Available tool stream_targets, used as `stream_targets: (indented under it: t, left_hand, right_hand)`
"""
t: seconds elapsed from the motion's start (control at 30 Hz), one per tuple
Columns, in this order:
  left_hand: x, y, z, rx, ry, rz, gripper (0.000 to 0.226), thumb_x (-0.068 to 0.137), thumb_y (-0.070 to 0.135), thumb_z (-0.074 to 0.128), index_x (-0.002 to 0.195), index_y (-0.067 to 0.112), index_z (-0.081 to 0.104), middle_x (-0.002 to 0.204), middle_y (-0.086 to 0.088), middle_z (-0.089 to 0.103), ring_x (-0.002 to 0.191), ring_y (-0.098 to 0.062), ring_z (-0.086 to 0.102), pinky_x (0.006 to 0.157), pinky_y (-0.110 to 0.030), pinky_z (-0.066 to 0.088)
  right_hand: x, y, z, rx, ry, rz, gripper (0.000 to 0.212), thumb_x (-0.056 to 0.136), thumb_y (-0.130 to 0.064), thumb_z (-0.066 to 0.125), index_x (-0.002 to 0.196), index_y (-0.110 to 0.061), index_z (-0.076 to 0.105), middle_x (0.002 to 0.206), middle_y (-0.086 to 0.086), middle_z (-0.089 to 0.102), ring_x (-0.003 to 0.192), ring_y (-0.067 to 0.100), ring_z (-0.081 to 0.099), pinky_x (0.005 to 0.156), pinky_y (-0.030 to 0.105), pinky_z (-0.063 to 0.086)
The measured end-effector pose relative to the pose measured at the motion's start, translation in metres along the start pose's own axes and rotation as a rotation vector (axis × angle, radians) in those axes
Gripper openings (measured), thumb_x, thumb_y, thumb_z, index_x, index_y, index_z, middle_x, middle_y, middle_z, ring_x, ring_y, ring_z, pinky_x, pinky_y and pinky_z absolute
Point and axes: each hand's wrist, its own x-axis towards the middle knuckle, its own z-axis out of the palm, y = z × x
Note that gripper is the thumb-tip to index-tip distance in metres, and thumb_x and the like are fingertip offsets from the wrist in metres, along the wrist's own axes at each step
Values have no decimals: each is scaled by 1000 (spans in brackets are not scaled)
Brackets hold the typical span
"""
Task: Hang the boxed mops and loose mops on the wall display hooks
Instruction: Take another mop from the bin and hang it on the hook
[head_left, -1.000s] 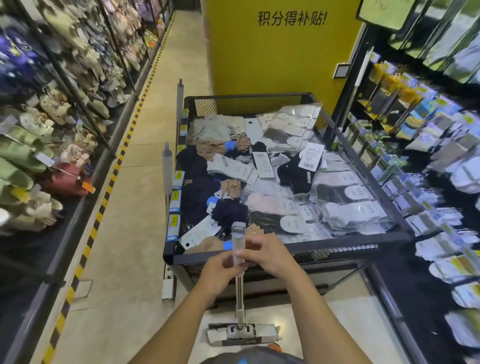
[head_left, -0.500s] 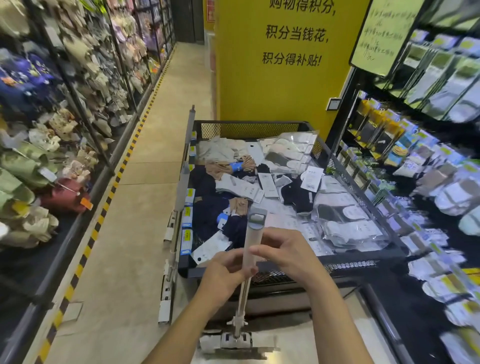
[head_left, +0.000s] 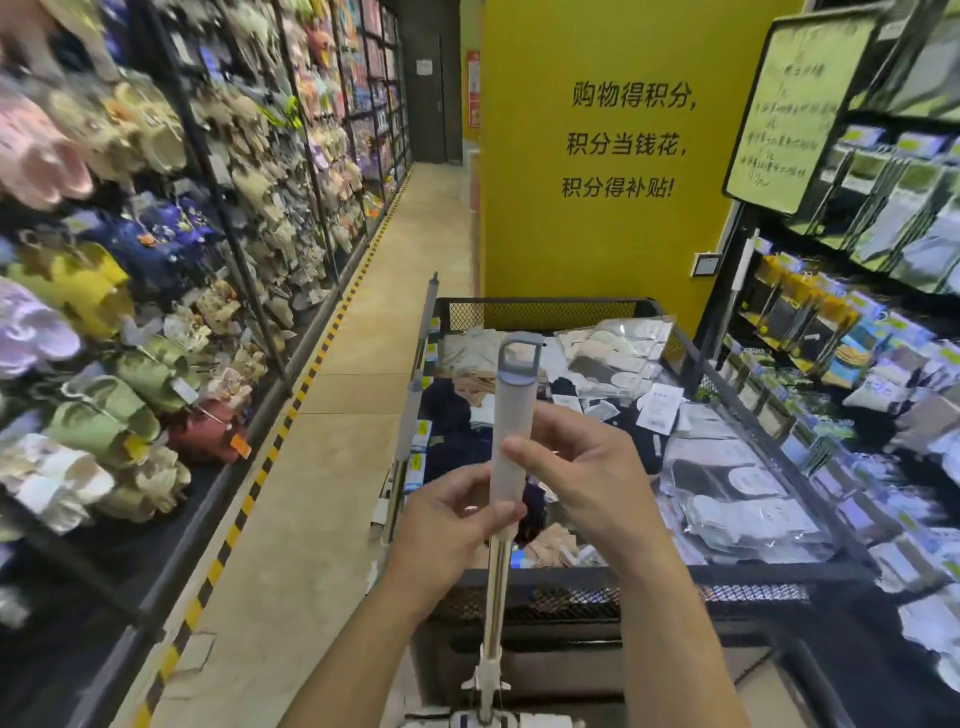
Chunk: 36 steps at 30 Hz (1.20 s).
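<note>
I hold a loose mop (head_left: 511, 415) upright in front of me. Its pale grey handle ends in a darker loop at the top, and its flat white head shows at the bottom edge of the view. My left hand (head_left: 449, 512) grips the handle low down with fingers and thumb curled round it. My right hand (head_left: 587, 478) holds the handle just above, thumb on the near side and fingers behind it. Two more mops (head_left: 410, 415) lean upright against the left side of the bin. No wall hooks for mops are in view.
A black wire bin (head_left: 649, 577) full of packaged socks stands right in front of me. Slippers hang on racks (head_left: 156, 291) along the left. Sock displays (head_left: 857, 338) fill the right. A yellow pillar (head_left: 597, 156) rises behind the bin. A tiled aisle (head_left: 358, 332) runs ahead on the left.
The mop has risen in my hands, its loop end now well above the bin's contents. My view has tilted up, showing more of the aisle and pillar.
</note>
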Motion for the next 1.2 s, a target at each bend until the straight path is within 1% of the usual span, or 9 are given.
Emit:
stream_targets:
  t: [0.17, 0.27, 0.37, 0.47, 0.6, 0.7, 0.87, 1.07, 1.2]
  left_hand:
    - [-26, 27, 16, -90, 188, -22, 32, 84, 5, 82, 110, 21, 76, 103, 4, 81, 100, -14, 76, 90, -29, 59]
    - [-45, 39, 29, -102, 296, -50, 30, 86, 4, 80, 112, 17, 76, 104, 2, 81, 100, -15, 76, 91, -32, 60]
    - [-67, 47, 38, -128, 419, -66, 27, 86, 3, 79, 110, 15, 77, 101, 1, 81, 97, -13, 76, 83, -25, 60]
    - [-95, 46, 39, -136, 564, -82, 27, 84, 5, 81, 108, 16, 78, 100, -2, 81, 97, -18, 75, 85, -31, 61]
    - [-138, 48, 37, -177, 714, -86, 29, 83, 5, 80, 111, 12, 77, 102, -4, 81, 100, -21, 75, 85, -28, 60]
    - [-177, 52, 31, -160, 823, -94, 26, 86, 5, 80, 110, 15, 78, 103, -1, 81, 100, -17, 75, 81, -21, 58]
    - [-249, 59, 18, -165, 997, -94, 25, 87, 2, 79, 109, 13, 78, 102, -2, 81, 100, -20, 74, 84, -22, 60]
    - [-352, 68, 3, -130, 1149, -77, 25, 87, 4, 79, 109, 16, 78, 101, 1, 81, 94, -12, 75, 79, -22, 58]
    - [-431, 75, -9, -125, 1227, -69, 28, 85, 0, 79, 110, 13, 77, 99, -1, 81, 90, -9, 74, 76, -19, 56]
  right_hand:
    - [1, -18, -12, 112, -108, -61, 30, 87, -23, 78, 117, -22, 79, 103, -6, 81, 97, 11, 76, 78, 24, 60]
    - [-2, -24, -18, 191, -179, -46, 30, 88, -16, 79, 117, -22, 79, 102, -4, 81, 97, 14, 76, 73, 24, 61]
    - [-8, -26, -14, 248, -263, -15, 28, 88, -17, 79, 115, -24, 81, 103, -2, 81, 100, 21, 75, 77, 35, 64]
    - [-21, -30, 0, 283, -364, -21, 25, 88, -21, 79, 110, -32, 82, 100, -4, 81, 95, 18, 74, 80, 44, 63]
    - [-41, -43, 24, 317, -506, -57, 29, 88, -11, 79, 102, -36, 82, 95, -7, 81, 85, 8, 70, 75, 25, 58]
    - [-62, -56, 49, 352, -648, -77, 30, 87, -12, 80, 100, -39, 83, 97, -5, 81, 87, 6, 69, 77, 23, 57]
    - [-108, -82, 91, 367, -827, -119, 29, 89, -13, 78, 96, -41, 82, 91, -14, 80, 81, -1, 68, 71, 14, 51]
    - [-185, -115, 142, 375, -1014, -133, 31, 92, -14, 76, 104, -42, 80, 101, -13, 80, 96, 5, 73, 82, 23, 59]
    - [-249, -140, 178, 378, -1098, -139, 29, 93, -12, 75, 108, -35, 81, 98, -10, 81, 92, 4, 73, 77, 21, 57]
